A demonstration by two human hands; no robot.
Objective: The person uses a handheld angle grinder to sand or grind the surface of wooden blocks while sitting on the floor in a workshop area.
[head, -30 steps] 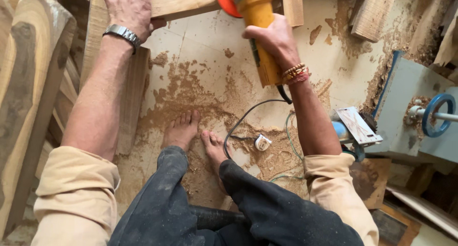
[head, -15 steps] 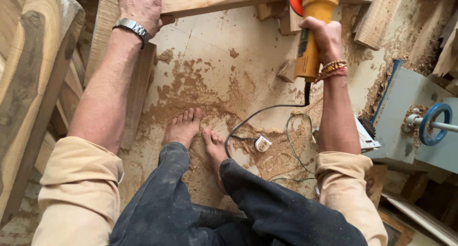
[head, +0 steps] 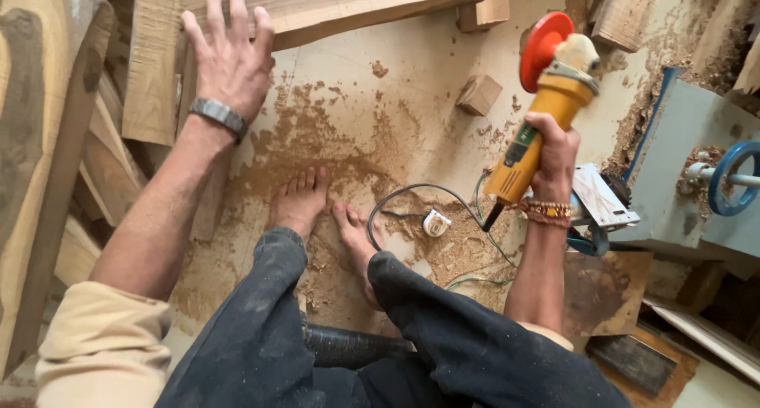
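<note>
The right hand [head: 554, 151] is clenched around the yellow body of an angle grinder [head: 538, 115], held off the floor at about 2 o'clock from the bare feet, its red disc guard uppermost. One black cord [head: 412, 198] trails from the tool's butt end down to the floor. The left hand [head: 229, 56] is released, fingers spread, palm resting on a long wooden plank [head: 356, 4] at 11 o'clock; a metal watch sits on that wrist.

Surface: a pale floor [head: 396, 115] heavily coated with sawdust, thickest around the two feet [head: 328, 218]. One small wooden block [head: 479, 95] lies at 1 o'clock. Stacked timber boards [head: 47, 123] stand at 9 o'clock. One grey machine [head: 685, 163] with a blue handwheel stands at 3 o'clock.
</note>
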